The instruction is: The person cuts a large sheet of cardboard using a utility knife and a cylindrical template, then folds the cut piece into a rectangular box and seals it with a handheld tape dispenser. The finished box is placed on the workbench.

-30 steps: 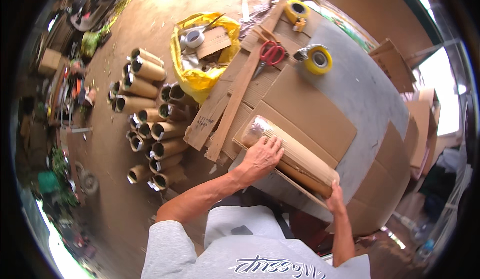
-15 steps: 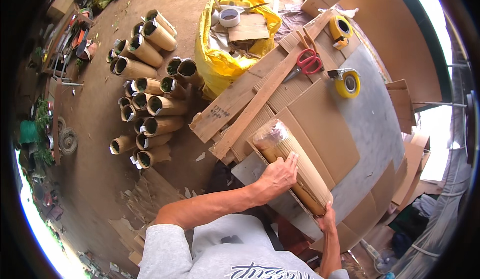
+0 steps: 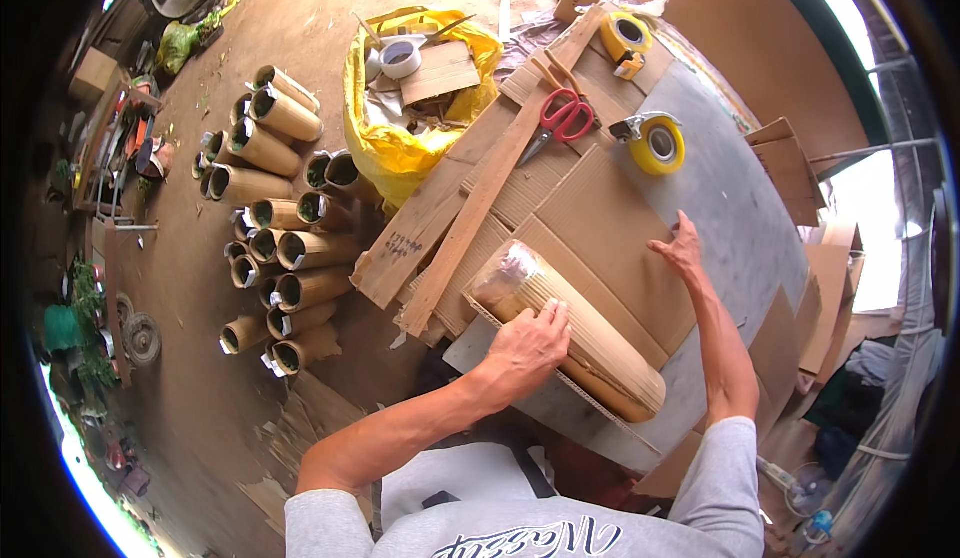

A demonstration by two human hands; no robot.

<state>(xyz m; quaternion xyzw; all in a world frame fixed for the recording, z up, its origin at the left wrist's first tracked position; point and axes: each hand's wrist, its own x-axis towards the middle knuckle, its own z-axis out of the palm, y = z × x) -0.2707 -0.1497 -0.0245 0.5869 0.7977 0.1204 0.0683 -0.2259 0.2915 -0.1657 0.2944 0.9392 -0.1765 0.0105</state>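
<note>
A rolled cardboard tube lies aslant near the front of the table, its far end covered by shiny clear wrap. My left hand grips its upper side with the fingers bent together over the cardboard edge. Past the tube, my right hand hovers with thumb and forefinger apart, holding nothing. It is nearest to a tape dispenser with a yellow roll, still some way beyond the fingertips. Under the tube and the right hand spreads a flat cardboard sheet. Red-handled scissors rest farther back on cardboard.
A second yellow tape roll sits at the table's back. Wooden slats cross the table's left side. Beyond them stands a yellow sack of scraps. Several cardboard tubes with greenery inside lie on the floor at left.
My right hand has let go of the tube's near end and moved forward over the flat cardboard, fingers opening. My left hand stays on the tube. The whole view has shifted slightly.
</note>
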